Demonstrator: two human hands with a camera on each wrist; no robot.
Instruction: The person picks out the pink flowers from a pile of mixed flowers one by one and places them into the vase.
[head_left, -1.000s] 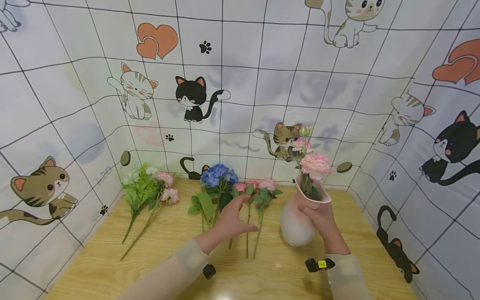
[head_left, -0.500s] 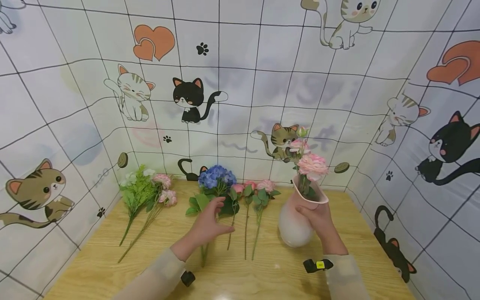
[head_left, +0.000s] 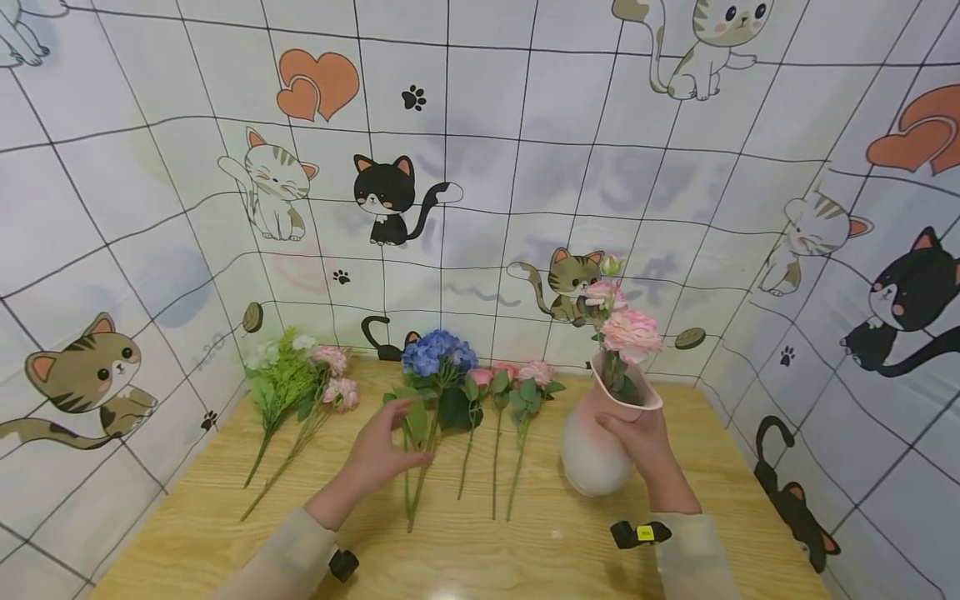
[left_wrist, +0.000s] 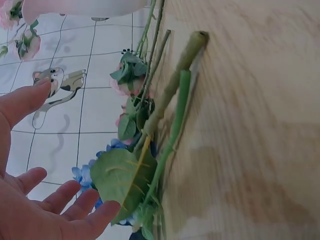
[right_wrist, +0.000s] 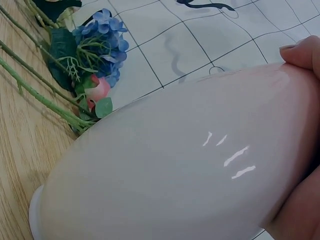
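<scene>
Lower right of the frame, the glossy vase [head_left: 595,454] looks slippery and breakable, best gripped at its neck. Lower centre, the blue hydrangea [head_left: 438,354] seems light and stiff-stemmed, best pinched low down. The right hand [head_left: 641,440] grips the vase's neck; the left hand [head_left: 377,452], thumb and fingers parted, holds nothing.

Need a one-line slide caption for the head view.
Right-hand grip on a pink-and-white vase of pink flowers; left-hand grip open near a blue hydrangea lying on the table.
</scene>
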